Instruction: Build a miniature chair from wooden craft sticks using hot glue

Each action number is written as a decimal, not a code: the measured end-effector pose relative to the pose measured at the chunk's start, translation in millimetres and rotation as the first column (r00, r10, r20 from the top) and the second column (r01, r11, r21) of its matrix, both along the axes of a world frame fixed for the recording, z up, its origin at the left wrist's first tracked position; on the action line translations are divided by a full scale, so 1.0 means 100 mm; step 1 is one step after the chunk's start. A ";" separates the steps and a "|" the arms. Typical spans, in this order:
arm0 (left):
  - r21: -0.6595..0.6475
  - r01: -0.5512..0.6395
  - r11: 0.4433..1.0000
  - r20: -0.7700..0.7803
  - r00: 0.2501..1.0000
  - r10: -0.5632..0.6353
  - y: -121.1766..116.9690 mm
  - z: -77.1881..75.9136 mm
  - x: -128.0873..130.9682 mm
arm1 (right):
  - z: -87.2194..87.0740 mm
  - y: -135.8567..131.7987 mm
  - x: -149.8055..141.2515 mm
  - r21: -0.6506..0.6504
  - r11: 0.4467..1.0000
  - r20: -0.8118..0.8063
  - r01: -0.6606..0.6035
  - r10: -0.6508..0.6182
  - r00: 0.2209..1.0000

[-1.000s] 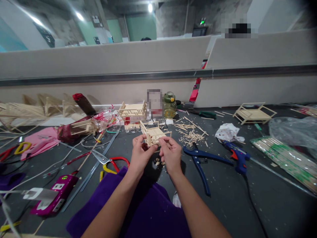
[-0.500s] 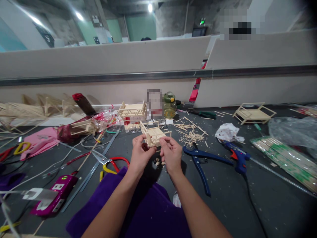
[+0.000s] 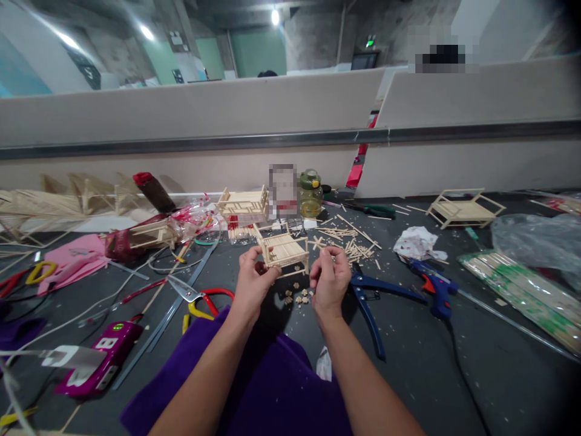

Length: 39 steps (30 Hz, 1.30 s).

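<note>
My left hand is closed on the left end of a small bed-like model of wooden sticks and holds it just above the dark table. My right hand is a little to the right of the model and apart from it. Its fingertips are pinched together, and I cannot make out what, if anything, is between them. Small wood offcuts lie on the table below and between my hands. A purple cloth covers my lap.
Blue cutters and a blue glue gun lie to the right of my right hand. Loose sticks, crumpled paper and another stick model lie behind. Red-yellow scissors and a pink device lie left.
My right hand has let go of the model's near right corner and moved right. The model has turned flatter in my left hand.
</note>
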<state>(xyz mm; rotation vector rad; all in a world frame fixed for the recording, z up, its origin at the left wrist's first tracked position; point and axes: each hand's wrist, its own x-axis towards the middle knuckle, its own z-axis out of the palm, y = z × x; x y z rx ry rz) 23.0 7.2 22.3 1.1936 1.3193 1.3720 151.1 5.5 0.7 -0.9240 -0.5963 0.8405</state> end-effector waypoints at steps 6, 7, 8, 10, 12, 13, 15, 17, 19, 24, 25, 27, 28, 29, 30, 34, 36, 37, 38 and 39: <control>0.001 -0.002 1.000 -0.004 1.000 0.002 0.00 -0.01 0.00 | -0.01 -0.02 -0.05 -0.007 0.995 0.042 -0.100 0.100 0.994; 0.003 -0.001 1.000 -0.002 1.000 0.001 0.00 -0.01 0.01 | 0.00 -0.03 -0.06 -0.011 0.990 0.064 -0.137 0.138 0.988; 0.005 0.003 1.000 0.001 1.000 -0.003 0.00 -0.02 0.01 | 0.00 -0.03 -0.07 -0.017 0.984 0.088 -0.177 0.178 0.980; 0.009 0.011 1.000 0.009 1.000 -0.011 0.00 -0.02 0.02 | 0.00 -0.05 -0.10 -0.035 0.968 0.128 -0.250 0.252 0.959; 0.010 0.015 1.000 0.008 1.000 -0.015 0.00 -0.02 0.03 | 0.00 -0.06 -0.13 -0.054 0.955 0.152 -0.292 0.297 0.943; 0.009 0.015 1.000 0.003 1.000 -0.015 -0.01 -0.02 0.03 | -0.01 -0.06 -0.13 -0.063 0.951 0.157 -0.302 0.308 0.938; 0.005 0.016 1.000 -0.003 1.000 -0.016 -0.01 -0.01 0.04 | -0.02 -0.05 -0.13 -0.073 0.949 0.161 -0.307 0.315 0.936; 0.002 0.019 1.000 -0.010 1.000 -0.018 -0.01 0.00 0.04 | -0.03 -0.04 -0.12 -0.076 0.950 0.165 -0.303 0.312 0.936; 0.005 0.016 1.000 -0.020 1.000 -0.016 -0.02 0.00 0.05 | -0.03 -0.04 -0.11 -0.075 0.950 0.175 -0.304 0.312 0.934; 0.006 -0.010 1.000 -0.014 1.000 0.010 -0.02 0.00 0.06 | -0.02 -0.04 -0.10 -0.078 0.951 0.184 -0.300 0.310 0.933; 0.007 -0.010 1.000 -0.012 1.000 0.010 -0.02 0.00 0.06 | -0.02 -0.04 -0.10 -0.081 0.952 0.183 -0.296 0.306 0.934; 0.014 -0.005 1.000 -0.009 1.000 0.005 -0.02 -0.01 0.06 | -0.01 -0.04 -0.10 -0.086 0.953 0.178 -0.290 0.301 0.937; 0.018 -0.003 1.000 -0.012 1.000 0.003 -0.02 -0.01 0.06 | -0.01 -0.03 -0.10 -0.087 0.953 0.176 -0.289 0.301 0.937; 0.021 -0.003 1.000 -0.016 1.000 0.003 -0.02 -0.01 0.06 | -0.01 -0.03 -0.11 -0.087 0.953 0.175 -0.289 0.300 0.938; 0.023 -0.004 1.000 -0.022 1.000 0.005 -0.02 -0.01 0.06 | -0.02 -0.03 -0.10 -0.088 0.954 0.175 -0.288 0.299 0.938; 0.021 -0.007 1.000 -0.031 0.999 0.008 -0.02 -0.01 0.06 | -0.02 -0.04 -0.10 -0.094 0.952 0.179 -0.293 0.306 0.935; 0.017 -0.006 1.000 -0.020 1.000 0.007 -0.02 -0.01 0.06 | -0.02 -0.04 -0.10 -0.099 0.950 0.186 -0.297 0.311 0.932; 0.017 -0.006 1.000 -0.017 1.000 0.006 -0.02 -0.01 0.06 | -0.02 -0.04 -0.10 -0.100 0.950 0.190 -0.297 0.311 0.931; 0.019 -0.006 1.000 -0.016 1.000 0.006 -0.02 -0.02 0.06 | -0.02 -0.04 -0.11 -0.100 0.950 0.195 -0.297 0.312 0.930; 0.023 -0.005 1.000 -0.018 1.000 0.006 -0.02 -0.02 0.06 | -0.02 -0.04 -0.11 -0.101 0.950 0.197 -0.297 0.311 0.930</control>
